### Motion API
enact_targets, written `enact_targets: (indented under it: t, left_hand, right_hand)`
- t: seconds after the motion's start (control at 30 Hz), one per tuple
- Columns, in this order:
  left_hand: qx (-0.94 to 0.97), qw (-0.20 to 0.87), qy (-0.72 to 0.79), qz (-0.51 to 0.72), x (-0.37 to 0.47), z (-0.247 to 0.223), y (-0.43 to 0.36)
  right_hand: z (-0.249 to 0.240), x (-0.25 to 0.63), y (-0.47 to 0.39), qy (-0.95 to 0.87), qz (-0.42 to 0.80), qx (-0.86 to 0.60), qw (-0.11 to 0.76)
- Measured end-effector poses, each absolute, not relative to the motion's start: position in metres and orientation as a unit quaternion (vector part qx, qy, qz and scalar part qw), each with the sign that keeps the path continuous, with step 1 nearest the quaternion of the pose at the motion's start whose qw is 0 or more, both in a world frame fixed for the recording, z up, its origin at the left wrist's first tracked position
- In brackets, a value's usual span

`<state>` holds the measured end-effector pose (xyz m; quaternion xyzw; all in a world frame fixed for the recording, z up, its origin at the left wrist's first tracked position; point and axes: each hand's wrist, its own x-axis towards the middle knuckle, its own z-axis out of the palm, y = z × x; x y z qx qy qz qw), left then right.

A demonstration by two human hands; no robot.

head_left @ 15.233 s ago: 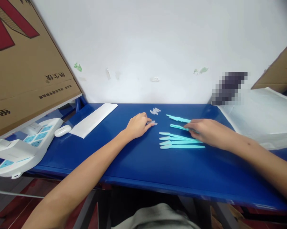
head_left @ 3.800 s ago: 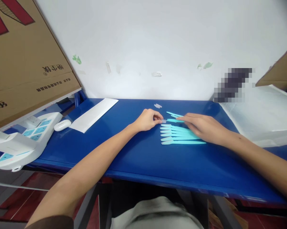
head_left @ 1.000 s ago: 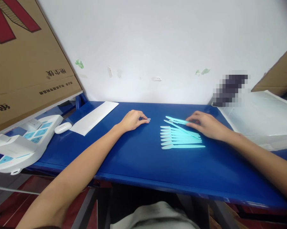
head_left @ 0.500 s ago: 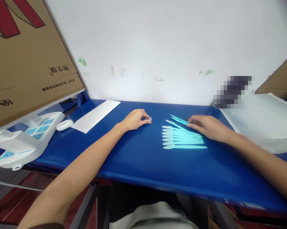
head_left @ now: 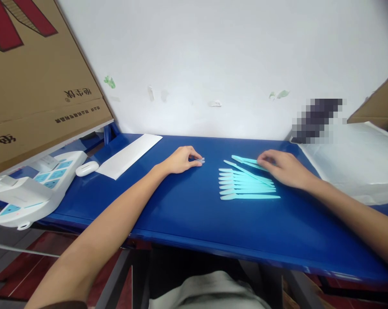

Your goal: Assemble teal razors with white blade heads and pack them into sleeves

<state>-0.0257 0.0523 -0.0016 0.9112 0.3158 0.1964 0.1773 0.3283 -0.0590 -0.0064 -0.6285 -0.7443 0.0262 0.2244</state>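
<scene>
Several thin turquoise sticks (head_left: 248, 187) with paler, flattened left ends lie roughly side by side on the blue table (head_left: 181, 210). One more stick (head_left: 237, 166) lies slantwise across the top of the row. Behind them, my right hand (head_left: 273, 165) pinches the right end of turquoise sticks (head_left: 242, 159); how many is unclear. Left of the row, my left hand (head_left: 184, 160) rests on the table, its thumb and fingertips closed on small translucent pieces (head_left: 201, 160), mostly hidden by the fingers.
A white paper strip (head_left: 129, 155), a white oval case (head_left: 87, 168) and a power strip (head_left: 56, 176) with plugged-in chargers are at the left. A large cardboard box (head_left: 42, 77) stands behind them. Clear plastic sheeting (head_left: 351, 159) covers the right side, near a pixelated dark object (head_left: 318, 120).
My right hand has moved slightly right, and the sticks at its fingers now lie flatter and look more spread. My left hand has hardly moved.
</scene>
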Motion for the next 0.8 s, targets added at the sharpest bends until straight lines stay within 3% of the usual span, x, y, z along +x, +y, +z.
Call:
enact_targets:
  t: [0.27, 0.5, 0.8]
  left_hand:
    - [0.907, 0.184, 0.325, 0.194, -0.024, -0.002, 0.051]
    - [0.932, 0.115, 0.296, 0.177, -0.023, -0.001, 0.050]
    - [0.945, 0.036, 0.292, 0.146, -0.025, -0.002, 0.054]
  right_hand:
    - [-0.009, 0.330, -0.059, -0.754, -0.011, -0.638, 0.155]
    - [-0.009, 0.336, -0.061, -0.768, -0.030, -0.632, 0.101]
    - [-0.009, 0.338, -0.056, -0.770, 0.019, -0.619, 0.156]
